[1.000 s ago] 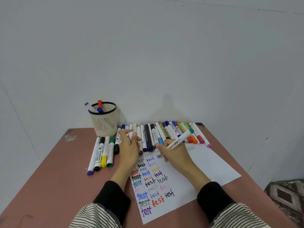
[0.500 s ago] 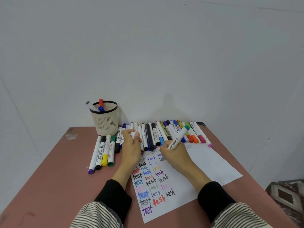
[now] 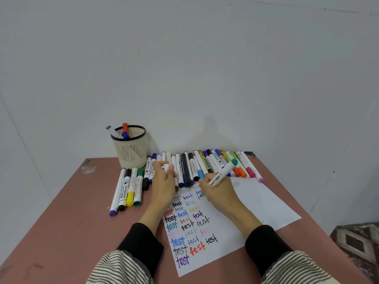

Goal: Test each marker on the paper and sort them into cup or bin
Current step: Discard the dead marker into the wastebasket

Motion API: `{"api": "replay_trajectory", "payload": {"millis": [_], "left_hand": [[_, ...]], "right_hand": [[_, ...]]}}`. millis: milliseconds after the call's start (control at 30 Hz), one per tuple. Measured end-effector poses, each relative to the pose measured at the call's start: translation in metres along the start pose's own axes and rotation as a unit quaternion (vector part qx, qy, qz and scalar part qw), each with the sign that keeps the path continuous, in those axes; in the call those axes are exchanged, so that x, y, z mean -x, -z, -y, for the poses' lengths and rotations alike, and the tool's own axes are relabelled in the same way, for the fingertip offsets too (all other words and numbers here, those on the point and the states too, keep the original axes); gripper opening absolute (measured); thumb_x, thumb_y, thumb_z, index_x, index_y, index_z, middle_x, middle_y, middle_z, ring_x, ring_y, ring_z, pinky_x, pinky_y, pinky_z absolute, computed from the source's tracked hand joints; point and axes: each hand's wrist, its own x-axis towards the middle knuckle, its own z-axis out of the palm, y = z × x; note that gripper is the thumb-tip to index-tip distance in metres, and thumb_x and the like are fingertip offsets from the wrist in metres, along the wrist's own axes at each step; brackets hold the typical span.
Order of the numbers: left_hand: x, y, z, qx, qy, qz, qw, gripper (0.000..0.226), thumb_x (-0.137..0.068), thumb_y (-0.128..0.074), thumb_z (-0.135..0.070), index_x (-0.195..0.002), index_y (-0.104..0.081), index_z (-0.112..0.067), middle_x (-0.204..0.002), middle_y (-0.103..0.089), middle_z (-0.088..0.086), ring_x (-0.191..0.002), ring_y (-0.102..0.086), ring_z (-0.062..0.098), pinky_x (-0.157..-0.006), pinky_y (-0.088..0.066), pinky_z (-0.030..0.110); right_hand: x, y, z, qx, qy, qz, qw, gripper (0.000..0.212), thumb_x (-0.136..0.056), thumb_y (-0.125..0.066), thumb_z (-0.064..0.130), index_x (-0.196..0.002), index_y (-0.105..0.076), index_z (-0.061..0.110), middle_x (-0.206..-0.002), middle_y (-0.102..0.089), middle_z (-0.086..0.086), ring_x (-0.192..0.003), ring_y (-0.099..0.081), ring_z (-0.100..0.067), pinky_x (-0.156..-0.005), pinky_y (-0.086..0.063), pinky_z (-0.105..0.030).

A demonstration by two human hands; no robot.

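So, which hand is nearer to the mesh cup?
The left hand. It rests beside the marker row, just right of the mesh cup. The right hand is farther right, holding a green-ended marker over the paper.

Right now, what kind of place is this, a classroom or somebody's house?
Hard to say for sure, but probably a plain room at home or a small workspace: a worn reddish table pushed against a bare white wall, and a patterned rug on the floor at right.
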Motion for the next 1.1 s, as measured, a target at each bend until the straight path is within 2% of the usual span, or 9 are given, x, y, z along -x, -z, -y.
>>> {"api": "replay_trajectory", "payload": {"millis": [100,233,367,433,567,667,867,1000,1100], "left_hand": [[-0.0001,-0.0003,-0.0004,0.001,0.000,0.000,1.000,0.012,-0.103,-0.037,-0.024,-0.112,-0.039,-0.016,-0.080,-0.057,0.000,-0.061,-0.050,0.010,-0.057,-0.044,0.024],[0.0006,0.0001,-0.0012,0.007,0.004,0.001,1.000,0.011,-0.103,-0.037,-0.023,-0.111,-0.039,-0.016,-0.079,-0.056,-0.001,-0.061,-0.050,0.009,-0.058,-0.043,0.023],[0.0011,0.0000,-0.0016,0.011,0.004,0.001,1.000,0.009,-0.103,-0.038,-0.022,-0.110,-0.039,-0.015,-0.078,-0.056,-0.001,-0.062,-0.051,0.009,-0.060,-0.042,0.024],[0.0014,0.0000,-0.0021,0.013,0.007,0.003,1.000,0.010,-0.104,-0.038,-0.022,-0.111,-0.039,-0.015,-0.079,-0.056,-0.001,-0.063,-0.050,0.009,-0.060,-0.043,0.024],[0.0012,0.0006,-0.0024,0.012,0.009,0.007,1.000,0.013,-0.104,-0.038,-0.023,-0.113,-0.039,-0.015,-0.079,-0.056,0.000,-0.063,-0.050,0.009,-0.060,-0.043,0.024],[0.0014,-0.0002,-0.0026,0.010,0.009,0.006,1.000,0.013,-0.103,-0.038,-0.022,-0.113,-0.039,-0.014,-0.078,-0.056,-0.001,-0.064,-0.051,0.008,-0.061,-0.043,0.023],[0.0018,0.0010,-0.0035,0.009,0.005,0.008,1.000,0.013,-0.103,-0.037,-0.022,-0.113,-0.039,-0.014,-0.079,-0.056,0.000,-0.064,-0.051,0.009,-0.061,-0.043,0.024],[0.0022,0.0014,-0.0028,0.006,0.009,0.010,1.000,0.013,-0.104,-0.037,-0.022,-0.113,-0.039,-0.014,-0.079,-0.056,-0.001,-0.063,-0.050,0.008,-0.060,-0.042,0.022],[0.0019,0.0012,-0.0022,0.004,0.009,0.010,1.000,0.014,-0.103,-0.038,-0.022,-0.114,-0.040,-0.013,-0.079,-0.056,0.000,-0.064,-0.050,0.008,-0.061,-0.042,0.023]], "right_hand": [[-0.0016,0.0003,-0.0004,-0.006,-0.009,0.000,1.000,0.038,-0.089,-0.057,0.001,-0.060,-0.035,0.013,-0.057,-0.031,-0.004,-0.052,-0.031,-0.012,-0.046,-0.035,-0.010],[-0.0019,0.0003,0.0002,-0.008,0.002,-0.019,1.000,0.045,-0.089,-0.054,-0.002,-0.056,-0.030,0.016,-0.043,-0.029,0.014,-0.039,-0.033,-0.001,-0.047,-0.036,-0.008],[-0.0010,0.0009,0.0001,0.001,0.009,-0.024,1.000,0.040,-0.090,-0.056,0.001,-0.059,-0.033,0.013,-0.048,-0.028,0.009,-0.040,-0.035,-0.002,-0.052,-0.045,-0.015],[-0.0012,0.0010,0.0004,-0.007,0.002,-0.016,1.000,0.040,-0.090,-0.056,0.001,-0.059,-0.033,0.013,-0.051,-0.028,0.004,-0.041,-0.032,-0.002,-0.049,-0.042,-0.012],[-0.0020,0.0010,0.0004,-0.019,-0.018,-0.023,0.999,0.041,-0.090,-0.055,0.000,-0.059,-0.034,0.016,-0.043,-0.033,0.015,-0.039,-0.036,-0.001,-0.048,-0.038,-0.010],[-0.0015,0.0015,0.0015,-0.022,-0.014,-0.024,0.999,0.041,-0.090,-0.055,0.000,-0.058,-0.035,0.015,-0.048,-0.034,0.010,-0.040,-0.039,0.001,-0.047,-0.039,-0.009],[-0.0028,0.0003,0.0007,-0.004,-0.011,-0.044,0.999,0.044,-0.091,-0.056,0.005,-0.057,-0.031,0.016,-0.044,-0.027,0.013,-0.042,-0.029,-0.004,-0.063,-0.047,-0.029],[-0.0032,0.0005,0.0024,-0.029,-0.043,-0.051,0.997,0.039,-0.089,-0.056,0.002,-0.060,-0.035,0.016,-0.055,-0.034,0.004,-0.045,-0.035,-0.004,-0.057,-0.045,-0.020],[-0.0018,0.0010,0.0030,-0.034,-0.030,-0.054,0.998,0.041,-0.090,-0.057,0.002,-0.058,-0.034,0.015,-0.052,-0.033,0.005,-0.040,-0.037,-0.001,-0.052,-0.042,-0.014]]}}
